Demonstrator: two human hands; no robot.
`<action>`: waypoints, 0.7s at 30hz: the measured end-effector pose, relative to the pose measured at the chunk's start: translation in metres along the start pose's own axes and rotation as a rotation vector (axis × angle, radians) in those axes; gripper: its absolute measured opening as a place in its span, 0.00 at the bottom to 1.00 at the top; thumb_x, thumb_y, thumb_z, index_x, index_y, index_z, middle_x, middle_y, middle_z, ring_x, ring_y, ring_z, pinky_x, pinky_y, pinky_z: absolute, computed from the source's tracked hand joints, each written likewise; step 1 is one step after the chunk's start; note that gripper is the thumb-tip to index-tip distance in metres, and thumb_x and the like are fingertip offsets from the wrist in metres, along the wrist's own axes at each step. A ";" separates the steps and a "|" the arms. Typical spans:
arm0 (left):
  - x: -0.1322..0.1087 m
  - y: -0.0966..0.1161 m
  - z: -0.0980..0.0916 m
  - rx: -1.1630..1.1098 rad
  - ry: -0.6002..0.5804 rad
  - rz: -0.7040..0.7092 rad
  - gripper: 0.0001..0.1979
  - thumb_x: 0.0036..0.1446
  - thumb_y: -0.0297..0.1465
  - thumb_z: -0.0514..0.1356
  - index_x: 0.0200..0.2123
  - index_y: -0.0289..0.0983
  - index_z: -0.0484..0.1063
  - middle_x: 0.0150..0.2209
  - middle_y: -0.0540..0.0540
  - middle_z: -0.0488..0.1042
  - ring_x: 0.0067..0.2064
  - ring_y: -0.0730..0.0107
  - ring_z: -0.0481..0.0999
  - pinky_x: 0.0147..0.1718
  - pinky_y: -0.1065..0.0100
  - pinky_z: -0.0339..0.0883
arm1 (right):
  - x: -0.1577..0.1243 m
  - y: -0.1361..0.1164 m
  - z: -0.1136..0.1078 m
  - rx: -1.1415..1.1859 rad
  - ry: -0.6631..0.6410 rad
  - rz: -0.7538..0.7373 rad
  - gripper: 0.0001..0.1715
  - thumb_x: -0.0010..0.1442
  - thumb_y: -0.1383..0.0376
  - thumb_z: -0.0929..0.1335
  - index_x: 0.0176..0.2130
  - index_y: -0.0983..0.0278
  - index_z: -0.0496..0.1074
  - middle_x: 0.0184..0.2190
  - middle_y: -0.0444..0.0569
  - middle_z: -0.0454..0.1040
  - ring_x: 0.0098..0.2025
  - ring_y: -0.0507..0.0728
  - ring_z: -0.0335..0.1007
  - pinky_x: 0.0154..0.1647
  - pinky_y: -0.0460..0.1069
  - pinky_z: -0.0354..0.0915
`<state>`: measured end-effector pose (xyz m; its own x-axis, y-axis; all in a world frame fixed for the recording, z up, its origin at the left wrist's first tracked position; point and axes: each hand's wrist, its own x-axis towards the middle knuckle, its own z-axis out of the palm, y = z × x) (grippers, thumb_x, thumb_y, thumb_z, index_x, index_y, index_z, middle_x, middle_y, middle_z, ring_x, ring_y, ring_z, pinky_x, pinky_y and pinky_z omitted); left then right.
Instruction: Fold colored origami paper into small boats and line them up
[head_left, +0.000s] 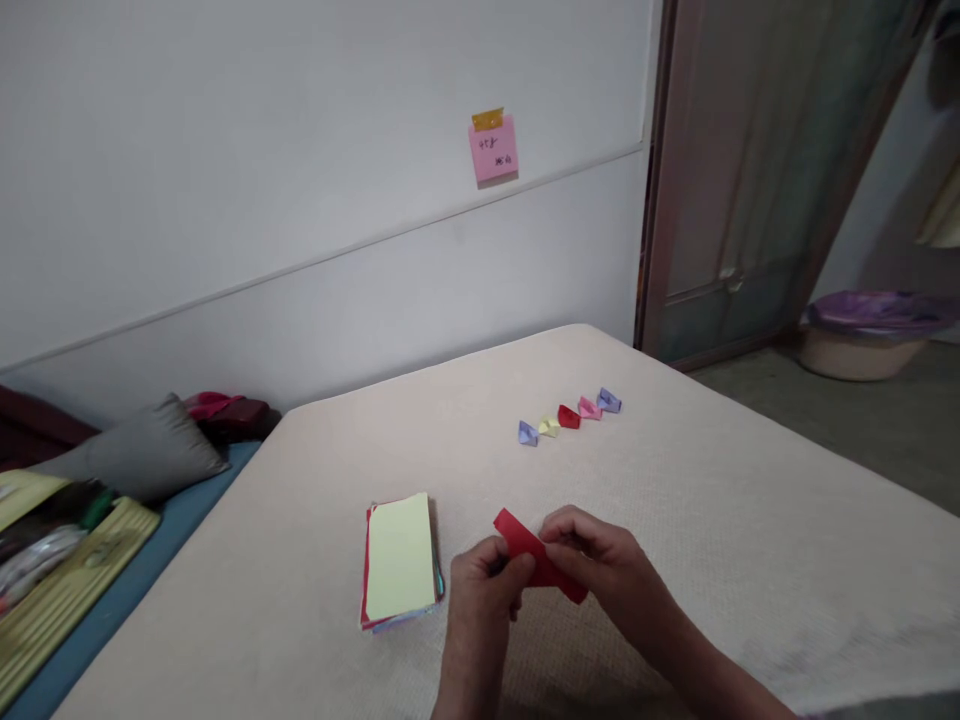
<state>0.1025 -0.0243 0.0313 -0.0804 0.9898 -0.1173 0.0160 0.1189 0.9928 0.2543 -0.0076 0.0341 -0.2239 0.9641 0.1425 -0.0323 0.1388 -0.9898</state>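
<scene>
A folded strip of red paper (525, 548) is held over the cream table (712, 540) between both hands. My left hand (480, 600) pinches its near left part. My right hand (600, 565) closes its fingers on the strip's right end. A stack of coloured paper sheets (401, 558), pale yellow on top, lies just left of my hands. Farther back sits a row of several small folded paper pieces (568, 417) in purple, yellow, red and pink.
A grey cushion (142, 450) and yellow-green mats (67, 590) lie on a blue surface at the left. A pink sticky note (493, 148) hangs on the white wall. A door (750, 170) and a lined basin (862, 335) stand at the right.
</scene>
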 end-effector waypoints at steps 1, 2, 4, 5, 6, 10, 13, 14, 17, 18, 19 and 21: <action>0.000 0.001 0.000 0.012 -0.005 -0.001 0.08 0.45 0.33 0.61 0.20 0.35 0.70 0.12 0.56 0.58 0.16 0.80 0.53 0.16 0.73 0.43 | 0.000 0.000 0.000 0.012 -0.003 0.020 0.05 0.55 0.64 0.66 0.29 0.64 0.70 0.22 0.42 0.66 0.24 0.51 0.60 0.24 0.45 0.58; -0.001 0.001 0.000 0.023 -0.009 -0.002 0.08 0.45 0.33 0.61 0.20 0.35 0.70 0.12 0.56 0.58 0.16 0.80 0.53 0.16 0.73 0.43 | 0.001 0.000 0.000 0.028 -0.014 0.041 0.05 0.55 0.64 0.66 0.30 0.64 0.70 0.21 0.42 0.66 0.23 0.50 0.60 0.23 0.45 0.58; -0.001 0.002 0.000 0.042 -0.016 -0.004 0.08 0.44 0.32 0.62 0.20 0.35 0.70 0.12 0.56 0.58 0.16 0.80 0.53 0.16 0.73 0.43 | 0.001 0.000 0.000 0.066 -0.055 0.089 0.06 0.53 0.63 0.67 0.28 0.65 0.71 0.21 0.42 0.67 0.23 0.50 0.60 0.23 0.45 0.57; -0.001 0.003 0.000 0.046 -0.015 -0.003 0.08 0.44 0.32 0.62 0.19 0.35 0.70 0.13 0.56 0.58 0.16 0.80 0.53 0.16 0.73 0.44 | 0.002 -0.001 0.000 0.085 -0.076 0.116 0.07 0.53 0.63 0.67 0.27 0.65 0.71 0.20 0.42 0.67 0.22 0.50 0.59 0.22 0.45 0.56; -0.002 0.003 0.001 0.044 -0.014 -0.005 0.08 0.43 0.32 0.62 0.19 0.35 0.69 0.13 0.56 0.58 0.16 0.80 0.53 0.16 0.73 0.43 | 0.002 -0.001 0.000 0.100 -0.089 0.140 0.08 0.52 0.63 0.67 0.25 0.65 0.70 0.19 0.42 0.67 0.22 0.50 0.59 0.21 0.45 0.56; -0.002 0.002 0.001 0.016 -0.037 0.001 0.08 0.45 0.33 0.62 0.20 0.35 0.69 0.13 0.56 0.58 0.16 0.80 0.53 0.16 0.73 0.43 | 0.003 -0.001 0.003 0.142 -0.064 0.195 0.08 0.49 0.65 0.68 0.21 0.65 0.69 0.17 0.41 0.66 0.20 0.49 0.58 0.21 0.45 0.54; -0.004 0.003 0.000 0.013 -0.034 0.022 0.13 0.50 0.36 0.60 0.19 0.35 0.68 0.13 0.56 0.58 0.17 0.80 0.54 0.17 0.73 0.45 | 0.002 -0.002 0.005 0.205 -0.036 0.237 0.08 0.49 0.66 0.67 0.21 0.65 0.68 0.16 0.40 0.65 0.19 0.49 0.57 0.20 0.45 0.54; -0.004 0.003 -0.001 0.014 -0.025 0.020 0.14 0.52 0.37 0.59 0.19 0.35 0.68 0.13 0.56 0.58 0.17 0.79 0.54 0.17 0.73 0.45 | 0.002 -0.002 0.005 0.228 -0.029 0.250 0.08 0.50 0.66 0.66 0.21 0.65 0.67 0.15 0.40 0.64 0.18 0.48 0.57 0.20 0.45 0.53; -0.004 0.004 -0.002 0.006 -0.038 -0.015 0.13 0.51 0.38 0.59 0.22 0.34 0.69 0.13 0.55 0.59 0.17 0.79 0.55 0.17 0.73 0.47 | 0.001 -0.003 0.004 0.258 -0.015 0.262 0.09 0.51 0.66 0.66 0.21 0.65 0.66 0.15 0.39 0.63 0.18 0.48 0.56 0.19 0.45 0.53; -0.003 0.004 -0.002 -0.001 -0.055 -0.031 0.11 0.49 0.37 0.61 0.24 0.34 0.70 0.14 0.55 0.60 0.17 0.79 0.56 0.17 0.74 0.47 | 0.001 -0.004 0.003 0.251 -0.016 0.263 0.09 0.51 0.65 0.66 0.21 0.65 0.66 0.15 0.40 0.64 0.18 0.49 0.57 0.19 0.45 0.54; -0.003 0.004 -0.001 -0.009 -0.071 -0.044 0.10 0.46 0.36 0.62 0.24 0.34 0.71 0.14 0.55 0.61 0.17 0.79 0.56 0.17 0.74 0.48 | 0.001 -0.004 0.003 0.235 -0.018 0.263 0.09 0.51 0.65 0.66 0.22 0.65 0.67 0.16 0.40 0.65 0.18 0.49 0.58 0.19 0.45 0.55; -0.002 0.004 0.000 -0.021 -0.080 -0.048 0.08 0.44 0.34 0.63 0.24 0.34 0.71 0.14 0.55 0.62 0.17 0.79 0.57 0.17 0.74 0.48 | 0.002 -0.004 0.003 0.187 -0.023 0.247 0.09 0.51 0.63 0.67 0.23 0.65 0.67 0.17 0.42 0.67 0.20 0.50 0.60 0.20 0.45 0.57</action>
<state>0.1025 -0.0256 0.0356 -0.0010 0.9862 -0.1655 -0.0069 0.1655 0.9862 0.2509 -0.0072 0.0378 -0.2695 0.9578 -0.1000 -0.1527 -0.1450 -0.9776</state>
